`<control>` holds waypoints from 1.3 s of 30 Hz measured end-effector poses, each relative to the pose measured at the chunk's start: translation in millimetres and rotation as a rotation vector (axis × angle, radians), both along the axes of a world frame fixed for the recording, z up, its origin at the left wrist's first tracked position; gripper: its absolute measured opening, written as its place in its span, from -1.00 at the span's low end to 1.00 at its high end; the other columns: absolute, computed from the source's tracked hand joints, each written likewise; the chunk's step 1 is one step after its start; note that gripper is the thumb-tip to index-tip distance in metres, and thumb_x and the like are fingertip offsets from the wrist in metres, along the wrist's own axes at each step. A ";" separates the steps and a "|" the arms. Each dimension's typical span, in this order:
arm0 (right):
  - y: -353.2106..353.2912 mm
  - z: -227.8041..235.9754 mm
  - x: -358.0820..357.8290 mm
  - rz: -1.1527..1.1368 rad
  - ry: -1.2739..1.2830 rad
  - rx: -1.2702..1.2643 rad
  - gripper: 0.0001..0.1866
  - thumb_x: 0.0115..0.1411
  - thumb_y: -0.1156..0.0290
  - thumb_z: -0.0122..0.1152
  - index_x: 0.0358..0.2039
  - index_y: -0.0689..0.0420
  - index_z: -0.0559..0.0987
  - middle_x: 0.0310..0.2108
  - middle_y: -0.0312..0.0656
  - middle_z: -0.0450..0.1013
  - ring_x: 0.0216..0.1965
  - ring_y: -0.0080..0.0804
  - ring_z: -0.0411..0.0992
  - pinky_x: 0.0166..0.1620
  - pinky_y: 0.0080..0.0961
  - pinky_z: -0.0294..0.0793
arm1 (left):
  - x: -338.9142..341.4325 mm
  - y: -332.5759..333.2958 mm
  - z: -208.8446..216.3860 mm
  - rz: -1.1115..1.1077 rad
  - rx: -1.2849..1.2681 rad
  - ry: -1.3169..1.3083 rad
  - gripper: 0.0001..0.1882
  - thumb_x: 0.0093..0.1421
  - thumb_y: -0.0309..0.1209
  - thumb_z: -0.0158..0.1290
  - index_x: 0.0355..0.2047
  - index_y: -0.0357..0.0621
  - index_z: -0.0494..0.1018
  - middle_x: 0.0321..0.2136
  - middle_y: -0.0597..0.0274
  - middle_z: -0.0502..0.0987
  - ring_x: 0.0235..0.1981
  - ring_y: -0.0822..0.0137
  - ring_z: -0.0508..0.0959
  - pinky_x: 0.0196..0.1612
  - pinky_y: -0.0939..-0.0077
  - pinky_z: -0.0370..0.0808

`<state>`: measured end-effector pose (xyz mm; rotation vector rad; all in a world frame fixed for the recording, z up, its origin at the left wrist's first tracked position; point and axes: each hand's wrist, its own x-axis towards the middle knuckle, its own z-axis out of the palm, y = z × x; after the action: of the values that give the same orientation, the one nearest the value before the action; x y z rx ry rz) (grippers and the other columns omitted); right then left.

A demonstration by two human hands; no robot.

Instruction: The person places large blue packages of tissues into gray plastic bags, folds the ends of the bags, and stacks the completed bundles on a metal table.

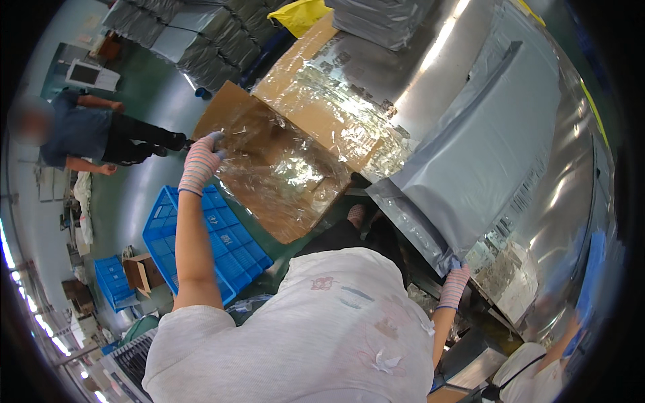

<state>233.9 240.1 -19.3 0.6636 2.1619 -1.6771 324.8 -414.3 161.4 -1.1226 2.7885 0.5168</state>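
My right hand (pixel 455 285), in a striped pink glove, is closed on the near corner of a large grey plastic mailing bag (pixel 470 178). The bag looks filled and lies on the metal table, its dark flap edge toward me. Out to the left, my left hand (pixel 203 164), in a matching glove with grey fingertips, is raised beside a cardboard box (pixel 228 111). Its thumb and fingers appear apart, and I see nothing held in them. Crumpled clear film (pixel 289 164) lies in the open box. Whether the left fingertips touch the box's edge, I cannot tell.
A blue plastic crate (pixel 235 252) stands on the floor below my left arm. Another grey package (pixel 383 20) sits on the metal table (pixel 437 74). Stacked grey packages (pixel 201 40) stand at the far left. A person (pixel 87 127) is on the left; another person's arm (pixel 561 346) shows at lower right.
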 end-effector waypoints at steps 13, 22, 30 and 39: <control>10.1 -13.4 -16.0 0.230 0.112 0.380 -0.69 0.02 0.38 0.08 -0.32 0.40 0.50 -0.40 -0.10 0.46 -0.38 -0.38 0.30 -0.22 -0.44 0.33 | -31.1 49.8 37.7 -0.142 0.109 0.255 -0.72 0.03 -0.51 0.04 -0.19 -0.20 0.44 -0.34 0.09 0.51 -0.34 0.25 0.53 -0.25 0.46 0.45; 0.4 1.4 -19.4 0.299 0.245 0.330 -0.66 0.09 0.37 -0.12 -0.25 0.41 0.41 -0.24 0.04 0.40 -0.23 -0.20 0.31 -0.12 -0.34 0.29 | -27.7 67.0 26.4 -0.257 -0.131 0.328 -0.79 0.00 -0.45 -0.06 -0.32 -0.13 0.48 -0.29 0.14 0.47 -0.19 0.08 0.44 -0.13 0.29 0.39; -63.6 66.4 -30.0 0.674 0.255 0.459 -0.70 0.05 0.45 -0.09 -0.19 0.11 0.50 -0.28 -0.01 0.46 -0.20 0.03 0.37 0.01 -0.15 0.22 | -44.7 76.9 42.4 -0.251 -0.041 0.161 -0.70 -0.05 -0.55 -0.09 -0.26 -0.11 0.47 -0.37 0.05 0.48 -0.26 0.03 0.47 -0.24 0.24 0.43; -98.8 65.1 -54.5 0.716 0.220 0.400 -0.70 0.06 0.46 -0.06 -0.17 0.19 0.48 -0.25 -0.02 0.44 -0.19 -0.05 0.36 -0.01 -0.22 0.24 | -61.4 90.8 31.2 -0.299 0.042 0.227 -0.75 0.06 -0.35 -0.07 -0.25 -0.11 0.45 -0.34 0.06 0.49 -0.24 0.06 0.47 -0.18 0.25 0.41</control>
<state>179.5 141.3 45.8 -0.2274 2.4876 -0.9842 263.3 -323.5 192.6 -0.6561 3.0438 0.7030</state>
